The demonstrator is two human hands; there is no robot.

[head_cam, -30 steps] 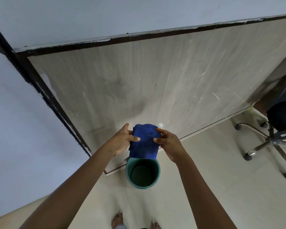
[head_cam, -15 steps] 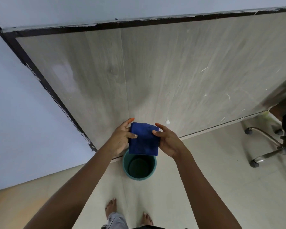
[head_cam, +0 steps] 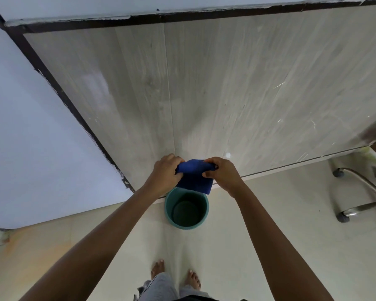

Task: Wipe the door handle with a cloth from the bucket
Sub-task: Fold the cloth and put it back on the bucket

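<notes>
A blue cloth (head_cam: pixel 193 178) hangs folded between both hands, just above a teal bucket (head_cam: pixel 167 210) that stands on the floor against the door. My left hand (head_cam: pixel 164 173) grips the cloth's left top corner with fingers curled over it. My right hand (head_cam: pixel 223 172) grips the right top corner the same way. The bucket's inside looks dark and empty. The pale wood door (head_cam: pixel 226 83) fills the view ahead; its handle is not in view.
A dark door frame (head_cam: pixel 59 92) runs along the door's left and top edges, with a white wall (head_cam: pixel 30 137) to the left. A wheeled chair base (head_cam: pixel 360 192) stands at the right. My bare feet (head_cam: pixel 174 274) stand on the tiled floor behind the bucket.
Both hands have closed their fingers over the cloth's top edge, bunching it. The camera has tilted down, showing more floor and my feet.
</notes>
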